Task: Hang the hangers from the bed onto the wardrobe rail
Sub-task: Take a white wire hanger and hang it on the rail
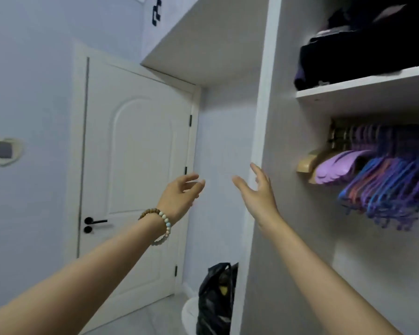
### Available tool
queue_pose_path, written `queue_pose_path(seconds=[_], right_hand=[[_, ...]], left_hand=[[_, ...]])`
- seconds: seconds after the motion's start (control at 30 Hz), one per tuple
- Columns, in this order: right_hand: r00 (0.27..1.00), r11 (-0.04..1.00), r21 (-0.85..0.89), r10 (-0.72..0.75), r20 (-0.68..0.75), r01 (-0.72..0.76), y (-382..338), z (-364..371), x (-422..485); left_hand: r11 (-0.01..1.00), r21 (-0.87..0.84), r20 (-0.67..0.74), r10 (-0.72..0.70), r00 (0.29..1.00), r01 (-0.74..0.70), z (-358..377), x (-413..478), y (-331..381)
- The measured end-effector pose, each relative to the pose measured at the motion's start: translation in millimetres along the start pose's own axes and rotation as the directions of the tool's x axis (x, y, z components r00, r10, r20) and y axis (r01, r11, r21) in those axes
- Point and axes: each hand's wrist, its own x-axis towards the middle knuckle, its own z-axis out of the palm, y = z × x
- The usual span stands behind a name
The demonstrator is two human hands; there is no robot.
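While both arms were raised before the wardrobe (266,68), neither hand held anything.

Left hand (179,194): palm turned right, fingers loosely curled and apart from the thumb, gripping nothing. A bead bracelet (160,223) sat on its wrist.

Right hand (258,193): palm turned left, fingers straight and slightly spread, thumb out. It overlapped the front edge of the wardrobe's upright panel (283,141); contact with the panel could not be judged. The two hands were near each other, not touching, at about the same height.

Hangers (385,189): a dense bunch hung on the rail (339,135), inside the wardrobe to the right of the right hand and well apart from it. The rail ran just under a white shelf (363,87). At the bunch's left end was a wooden one (306,163), next several lilac ones (336,166), then many thin ones in blue, purple and orange. Hooks were blurred and the count was not readable.

On the shelf lay folded dark clothes (363,56). Left of the wardrobe was a closed white door (131,153) with a black handle (95,221). A black plastic bag (215,301) stood on the floor at the foot of the panel, beside something white and round that was only partly visible.
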Motion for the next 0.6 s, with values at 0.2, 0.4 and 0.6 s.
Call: queue_pose_path(seconds=[0.2, 0.4, 0.6], right_hand=[[0.92, 0.996, -0.022, 0.088, 0.382, -0.086, 11, 175, -73], [0.667, 0.969, -0.155, 0.245, 0.704, -0.192, 46, 341, -200], [0.407, 0.935, -0.3, 0.353, 0.843, -0.191, 86, 462, -352]], left_hand=[[0.949, 0.184, -0.183, -0.224, 0.957, 0.257, -160, -72, -101], [0.774, 0.235, -0.374, -0.487, 0.789, 0.588, -303, -199, -214], [0.553, 0.138, -0.533, -0.658, 0.532, 0.822, -398, -361, -309]])
